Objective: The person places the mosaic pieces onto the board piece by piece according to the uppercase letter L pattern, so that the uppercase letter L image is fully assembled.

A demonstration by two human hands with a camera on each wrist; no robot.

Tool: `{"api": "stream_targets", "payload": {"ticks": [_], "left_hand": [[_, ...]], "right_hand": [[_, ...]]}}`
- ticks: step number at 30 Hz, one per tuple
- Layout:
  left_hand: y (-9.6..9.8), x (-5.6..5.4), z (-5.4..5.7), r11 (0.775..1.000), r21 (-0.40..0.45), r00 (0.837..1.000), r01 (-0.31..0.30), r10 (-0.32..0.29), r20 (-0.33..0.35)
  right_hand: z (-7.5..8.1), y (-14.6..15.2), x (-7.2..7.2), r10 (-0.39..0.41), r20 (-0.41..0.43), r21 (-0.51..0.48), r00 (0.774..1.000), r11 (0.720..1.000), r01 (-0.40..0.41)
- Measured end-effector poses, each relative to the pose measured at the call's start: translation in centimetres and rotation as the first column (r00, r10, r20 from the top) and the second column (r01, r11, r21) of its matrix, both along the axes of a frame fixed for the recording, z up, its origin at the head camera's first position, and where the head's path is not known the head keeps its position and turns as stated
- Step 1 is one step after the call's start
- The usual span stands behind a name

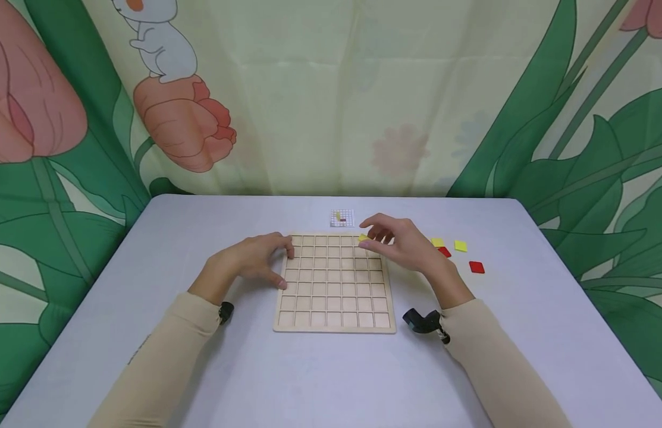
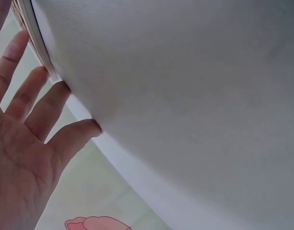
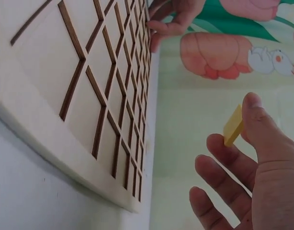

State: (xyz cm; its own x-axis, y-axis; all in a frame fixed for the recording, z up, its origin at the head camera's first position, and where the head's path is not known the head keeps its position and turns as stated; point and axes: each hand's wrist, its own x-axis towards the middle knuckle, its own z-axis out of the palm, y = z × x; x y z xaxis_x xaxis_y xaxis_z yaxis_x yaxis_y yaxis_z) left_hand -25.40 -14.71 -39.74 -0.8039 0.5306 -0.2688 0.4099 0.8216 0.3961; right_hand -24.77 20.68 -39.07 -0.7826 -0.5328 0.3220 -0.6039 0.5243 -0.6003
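Observation:
A square wooden grid board (image 1: 334, 331) lies on the white table, its cells bare where they show. My left hand (image 1: 256, 258) touches the board's left edge with spread fingers; the left wrist view shows the fingertips (image 2: 91, 127) along that side. Between thumb and index finger, my right hand (image 1: 402, 244) pinches a yellow square tile (image 3: 233, 127) above the board's far right corner. The other right-hand fingers are loosely bent, apart from the tile. Right of that hand lie two yellow tiles (image 1: 460, 245) and two red tiles (image 1: 476, 267), one red partly hidden by the hand.
A small printed card (image 1: 341, 218) with a grid and coloured cells lies behind the board. The white table (image 1: 331, 380) reaches back to a curtain (image 1: 320, 119) printed with flowers and a rabbit. Black wrist cameras (image 1: 422, 321) sit on both wrists.

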Motion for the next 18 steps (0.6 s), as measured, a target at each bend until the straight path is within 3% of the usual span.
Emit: {"api": "stream_targets", "payload": {"ticks": [10, 18], "left_hand": [[-0.3, -0.4, 0.4, 1.0, 0.012, 1.0, -0.003, 0.003, -0.022], [-0.1, 0.2, 0.0, 0.999, 0.039, 1.0, -0.023, 0.024, -0.011]], "right_hand": [[-0.4, -3.1, -1.3, 0.054, 0.03, 0.032, 0.998, 0.998, -0.054], [-1.1, -4.6, -1.7, 0.089, 0.039, 0.051, 0.995, 0.995, -0.091]]}}
